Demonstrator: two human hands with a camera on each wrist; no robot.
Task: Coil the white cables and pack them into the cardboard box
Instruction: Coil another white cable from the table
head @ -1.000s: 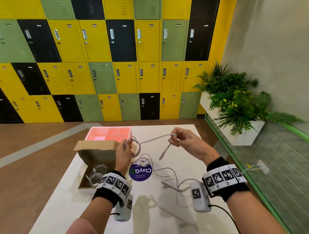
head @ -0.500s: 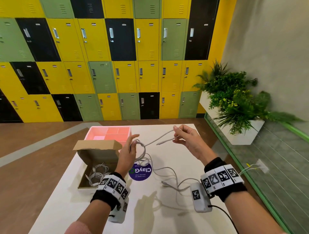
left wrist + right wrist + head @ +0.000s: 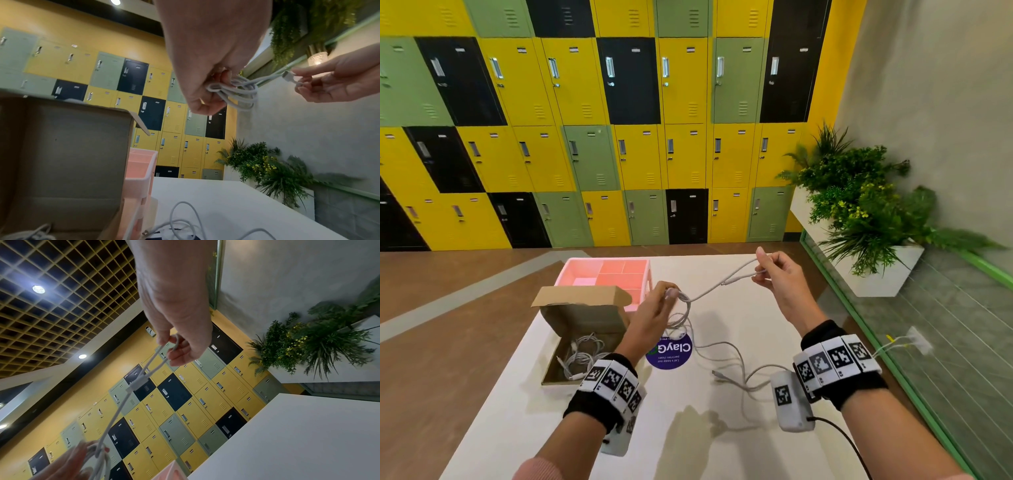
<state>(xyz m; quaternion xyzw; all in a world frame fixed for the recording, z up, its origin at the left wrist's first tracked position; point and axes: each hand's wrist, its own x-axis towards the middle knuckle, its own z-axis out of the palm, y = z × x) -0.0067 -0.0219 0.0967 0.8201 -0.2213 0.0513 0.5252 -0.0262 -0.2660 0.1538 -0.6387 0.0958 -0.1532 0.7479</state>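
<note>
My left hand (image 3: 657, 308) pinches a small coil of white cable (image 3: 681, 311), seen close in the left wrist view as the coil (image 3: 236, 92) under the left hand (image 3: 207, 91). The cable's free end runs up right to my right hand (image 3: 763, 270), which pinches it bent back near the plug (image 3: 137, 384); that hand shows as right hand (image 3: 174, 347) in its wrist view. The open cardboard box (image 3: 585, 318) stands left of my left hand, with a coiled white cable (image 3: 582, 356) inside. Another loose white cable (image 3: 726, 363) lies on the table.
A pink divided tray (image 3: 613, 274) stands behind the box. A round purple sticker (image 3: 669, 351) lies on the white table (image 3: 688, 428). A planter with green plants (image 3: 859, 212) is at the right, beyond the table's edge. Lockers fill the far wall.
My right hand rose and moved further right, drawing the cable's end taut. My left hand keeps hold of the coil and has shifted slightly up.
</note>
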